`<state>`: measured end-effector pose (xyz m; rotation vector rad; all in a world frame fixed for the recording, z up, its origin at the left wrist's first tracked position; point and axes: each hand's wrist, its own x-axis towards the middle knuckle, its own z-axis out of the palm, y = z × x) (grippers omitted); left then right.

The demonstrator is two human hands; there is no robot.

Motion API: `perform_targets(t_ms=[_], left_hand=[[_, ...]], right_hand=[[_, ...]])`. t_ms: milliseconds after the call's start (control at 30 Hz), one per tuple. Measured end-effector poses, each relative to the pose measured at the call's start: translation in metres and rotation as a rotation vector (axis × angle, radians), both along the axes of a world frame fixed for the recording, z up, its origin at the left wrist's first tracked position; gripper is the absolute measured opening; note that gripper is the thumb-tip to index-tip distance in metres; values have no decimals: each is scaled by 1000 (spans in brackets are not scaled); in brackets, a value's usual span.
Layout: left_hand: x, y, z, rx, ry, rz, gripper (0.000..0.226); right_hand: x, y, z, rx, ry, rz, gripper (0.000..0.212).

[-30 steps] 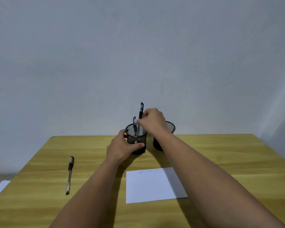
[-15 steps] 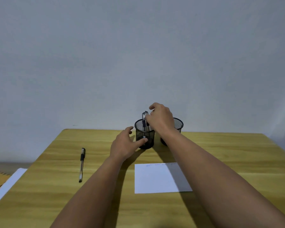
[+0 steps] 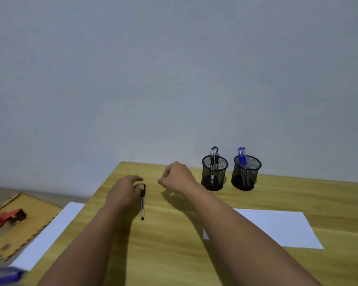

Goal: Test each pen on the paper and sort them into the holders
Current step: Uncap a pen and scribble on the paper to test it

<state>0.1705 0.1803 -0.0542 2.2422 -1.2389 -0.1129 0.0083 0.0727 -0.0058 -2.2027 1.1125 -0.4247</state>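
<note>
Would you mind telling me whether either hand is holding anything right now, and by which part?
The left hand touches the black pen at its cap end; a grip cannot be told. The right hand holds nothing.

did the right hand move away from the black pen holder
Yes. The right hand left the top of the left holder and now sits left of it, toward the loose pen.
</note>
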Motion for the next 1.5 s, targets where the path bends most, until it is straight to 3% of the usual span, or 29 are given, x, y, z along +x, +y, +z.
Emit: perform_targets(t_ms=[67, 267, 433, 600, 700, 800, 933, 1067, 1200, 1500], left_hand=[[7, 2, -8, -4, -14, -36, 30], [22, 1, -24, 88, -163, -205, 35], [26, 2, -32, 34, -262, -203, 32], [22, 6, -31, -26, -147, -193, 22], [14, 10, -26, -44, -67, -172, 15], [-1, 12, -15, -81, 40, -175, 9], [-32, 1, 18, -259, 123, -237, 11], [-79, -17, 61, -403, 304, -324, 5], [-111, -24, 81, -423, 456, -403, 5], [-159, -32, 94, -344, 443, -501, 23]], right_hand=[[17, 12, -15, 50, 32, 47, 19], [41, 31, -47, 80, 169, 37, 48], [44, 27, -48, 69, 246, 35, 34], [26, 20, -41, 102, 196, 59, 33], [5, 10, -28, 186, 95, 83, 18], [-24, 1, -3, 403, -142, 56, 5], [-56, -5, 28, 595, -507, -66, 11], [-74, -3, 41, 513, -621, -106, 19], [-94, -2, 53, 424, -747, -196, 20], [-129, -7, 60, 361, -834, -244, 30]])
